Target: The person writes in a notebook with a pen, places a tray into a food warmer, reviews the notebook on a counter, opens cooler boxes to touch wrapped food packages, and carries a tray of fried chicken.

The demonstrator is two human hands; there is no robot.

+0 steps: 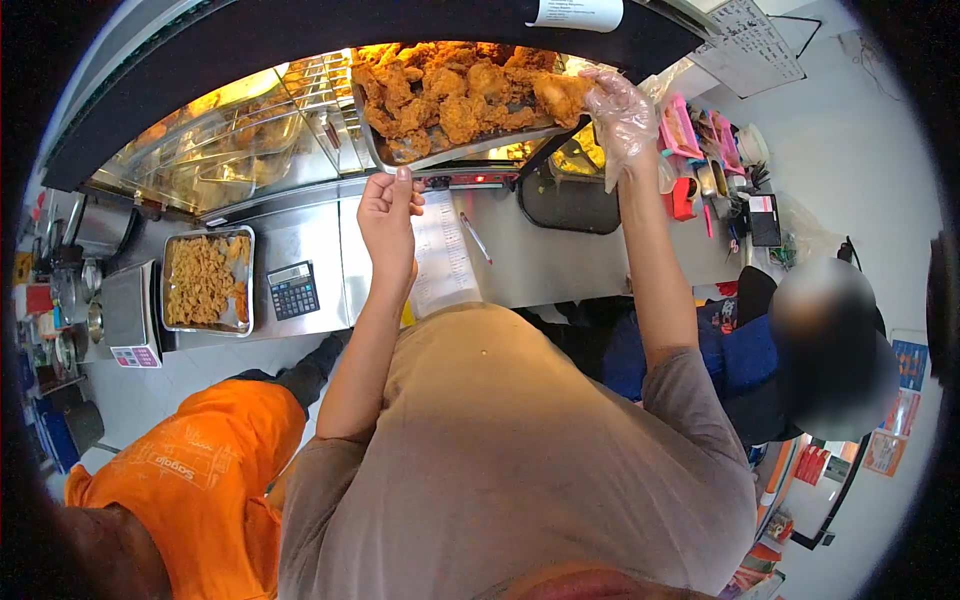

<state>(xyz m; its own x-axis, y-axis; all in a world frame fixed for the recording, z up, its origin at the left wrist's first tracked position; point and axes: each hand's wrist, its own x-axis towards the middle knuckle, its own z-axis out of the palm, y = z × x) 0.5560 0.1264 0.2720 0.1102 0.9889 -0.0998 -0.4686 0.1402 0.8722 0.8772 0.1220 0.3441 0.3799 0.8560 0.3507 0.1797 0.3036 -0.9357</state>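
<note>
A metal tray (455, 157) heaped with fried chicken (462, 118) juts from the front of a lit display case. My left hand (390, 212) is bare and closed at the tray's near left edge, thumb up against the rim; its other fingers are curled and partly hidden. On my right hand (622, 112) there is a clear plastic glove. Its fingers are closed around a piece of fried chicken (563, 97) at the tray's right end.
On the steel counter are a paper list (440, 250), a pen (476, 238), a calculator (293, 291), a second tray (250, 290) of fried pieces, a scale (132, 310) and a black tray (570, 205). A person in an orange shirt (210, 470) is left; another in dark clothing (735, 350) is right.
</note>
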